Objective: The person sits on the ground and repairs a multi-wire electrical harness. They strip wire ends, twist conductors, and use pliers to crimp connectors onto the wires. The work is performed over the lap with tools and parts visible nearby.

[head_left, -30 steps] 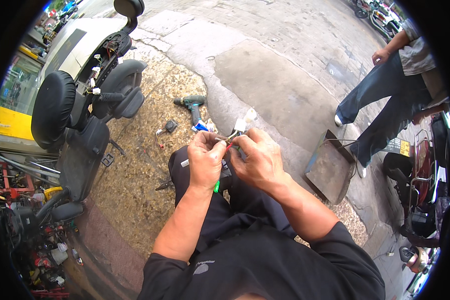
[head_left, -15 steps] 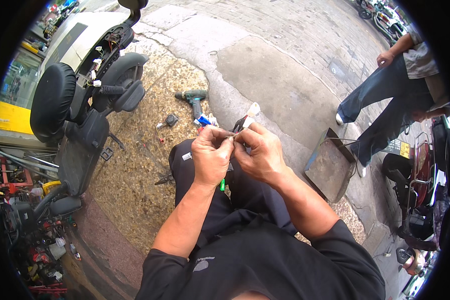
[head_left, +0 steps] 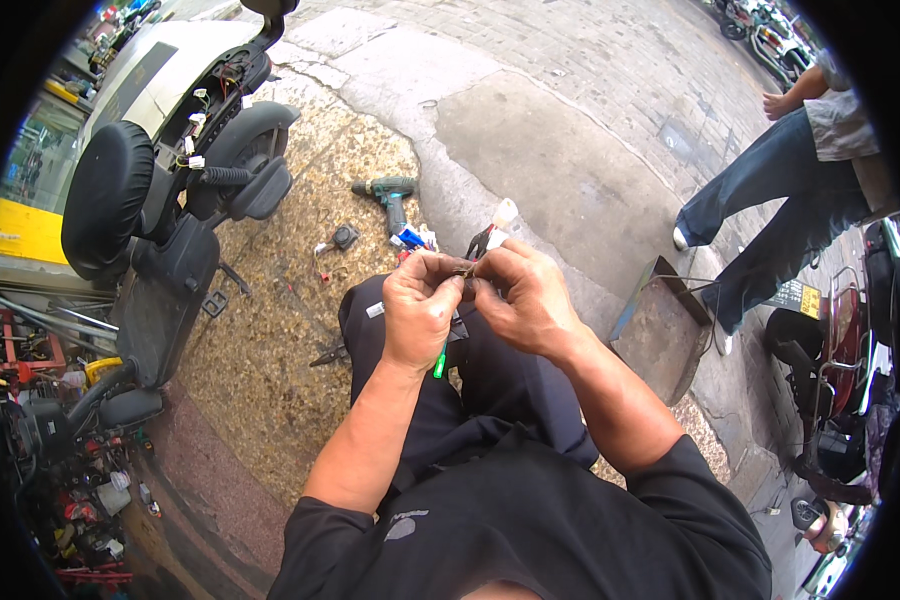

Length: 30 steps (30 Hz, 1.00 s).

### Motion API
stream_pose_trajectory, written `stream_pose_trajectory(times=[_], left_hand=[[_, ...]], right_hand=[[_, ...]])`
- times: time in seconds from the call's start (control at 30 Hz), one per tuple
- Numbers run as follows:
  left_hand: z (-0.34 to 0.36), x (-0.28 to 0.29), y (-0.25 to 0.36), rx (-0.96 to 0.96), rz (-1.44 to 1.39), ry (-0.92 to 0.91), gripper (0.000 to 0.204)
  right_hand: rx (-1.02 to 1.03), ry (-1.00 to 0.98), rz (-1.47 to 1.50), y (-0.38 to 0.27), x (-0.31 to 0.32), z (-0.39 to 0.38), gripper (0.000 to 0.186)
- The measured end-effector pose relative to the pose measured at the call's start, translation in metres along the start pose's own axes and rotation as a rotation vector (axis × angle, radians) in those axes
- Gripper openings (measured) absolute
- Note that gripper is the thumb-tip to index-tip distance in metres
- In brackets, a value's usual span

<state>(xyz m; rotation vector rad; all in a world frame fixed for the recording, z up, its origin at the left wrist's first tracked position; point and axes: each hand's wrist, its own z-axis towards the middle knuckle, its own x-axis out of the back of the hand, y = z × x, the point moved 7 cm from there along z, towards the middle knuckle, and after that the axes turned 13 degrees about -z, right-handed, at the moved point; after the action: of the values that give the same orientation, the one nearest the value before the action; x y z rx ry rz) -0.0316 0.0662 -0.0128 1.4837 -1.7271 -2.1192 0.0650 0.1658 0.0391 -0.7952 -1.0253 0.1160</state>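
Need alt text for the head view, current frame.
Bare left hand and right hand pinch thin wires, seen from above. A cordless drill lies on the ground ahead; a scooter at left, a metal pan and jeans-clad person at right.

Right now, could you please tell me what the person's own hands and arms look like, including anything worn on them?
The left hand and right hand are bare, with no gloves or watch visible. Both forearms are uncovered, below loose, short black sleeves. These belong to a black top with a small grey mark on the front.
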Motion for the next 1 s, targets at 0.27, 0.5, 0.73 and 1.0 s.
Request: stream_pose_trajectory(times=[0.27, 0.5, 0.73, 1.0], left_hand=[[0.002, 0.007, -0.006, -0.003, 0.026, 0.013, 0.012], [0.003, 0.006, -0.006, -0.050, 0.101, 0.046, 0.010], [0.006, 0.014, -0.009, 0.029, -0.028, 0.013, 0.017], [0.008, 0.011, -0.011, 0.147, 0.020, -0.052, 0.016]], right_hand=[[0.084, 0.028, -0.072, -0.003, 0.000, -0.003, 0.008], [0.274, 0.052, -0.247, -0.025, 0.014, 0.000, 0.017], [0.482, 0.018, -0.247, -0.029, 0.029, 0.007, 0.023], [0.617, -0.124, -0.340, -0.024, 0.019, 0.012, 0.043]])
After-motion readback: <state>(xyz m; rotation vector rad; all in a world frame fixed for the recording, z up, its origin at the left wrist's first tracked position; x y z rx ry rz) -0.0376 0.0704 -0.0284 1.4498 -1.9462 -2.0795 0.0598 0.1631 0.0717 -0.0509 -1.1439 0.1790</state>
